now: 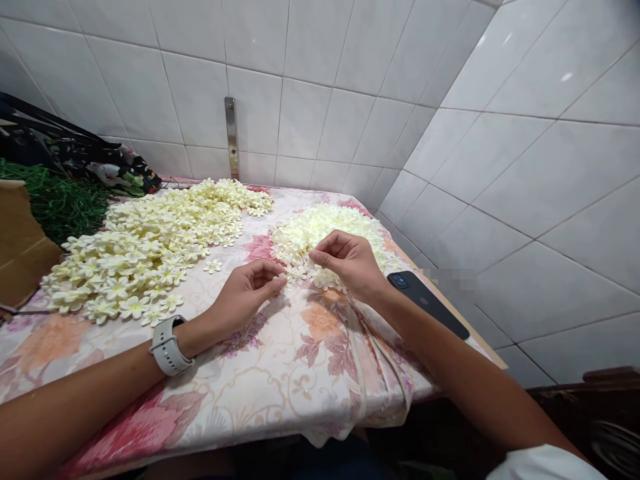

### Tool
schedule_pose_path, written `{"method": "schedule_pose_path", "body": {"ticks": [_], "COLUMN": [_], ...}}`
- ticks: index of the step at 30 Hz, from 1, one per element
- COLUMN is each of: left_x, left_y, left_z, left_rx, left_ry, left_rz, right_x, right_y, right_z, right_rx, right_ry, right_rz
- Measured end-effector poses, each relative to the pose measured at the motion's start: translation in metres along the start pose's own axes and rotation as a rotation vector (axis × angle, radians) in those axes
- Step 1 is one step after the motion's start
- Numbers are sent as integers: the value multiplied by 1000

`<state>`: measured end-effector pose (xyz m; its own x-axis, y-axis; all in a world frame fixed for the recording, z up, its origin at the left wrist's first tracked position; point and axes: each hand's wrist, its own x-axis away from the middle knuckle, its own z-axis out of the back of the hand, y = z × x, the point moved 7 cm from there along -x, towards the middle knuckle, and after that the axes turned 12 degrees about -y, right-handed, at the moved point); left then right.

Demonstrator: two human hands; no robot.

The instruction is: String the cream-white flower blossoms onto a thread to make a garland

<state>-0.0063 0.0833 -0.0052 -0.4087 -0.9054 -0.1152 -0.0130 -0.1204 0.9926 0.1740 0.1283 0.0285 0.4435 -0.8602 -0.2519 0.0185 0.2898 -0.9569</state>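
Observation:
My left hand [250, 293], with a watch on its wrist, is closed in a pinch above the tablecloth. White petals of a small artificial flower [283, 277] show at its fingertips. My right hand [350, 261] also pinches, thumb against forefinger, in front of a pale heap of artificial flowers [327, 223]. Whatever is between those fingers is too small to make out. To the left spreads a larger pile of white artificial flowers with yellowish centres [150, 247]. One loose flower [213, 266] lies between the pile and my left hand.
A black phone [430, 303] lies by the table's right edge, beside my right forearm. Pale ribbon-like strips [357, 360] hang over the front edge. At left stand a cardboard box [25, 247], green artificial grass [65, 203] and a floral bag [110, 167]. Tiled walls border the table.

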Motion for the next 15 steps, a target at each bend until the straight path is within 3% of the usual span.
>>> {"method": "schedule_pose_path", "body": {"ticks": [2, 5, 8, 12, 15], "left_x": [0, 0, -1, 0, 0], "left_y": [-1, -3, -5, -2, -2], "left_z": [0, 0, 0, 1, 4], "left_rx": [-2, 0, 25, 35, 24], "left_ry": [2, -6, -17, -17, 12], "left_rz": [5, 12, -11, -62, -51], "right_x": [0, 4, 10, 11, 9], "right_y": [-4, -20, -31, -17, -2], "right_z": [4, 6, -9, -43, -50], "right_rx": [188, 654, 889, 584, 306], "right_ry": [2, 93, 106, -300, -372], "right_rz": [33, 192, 359, 286, 129]}}
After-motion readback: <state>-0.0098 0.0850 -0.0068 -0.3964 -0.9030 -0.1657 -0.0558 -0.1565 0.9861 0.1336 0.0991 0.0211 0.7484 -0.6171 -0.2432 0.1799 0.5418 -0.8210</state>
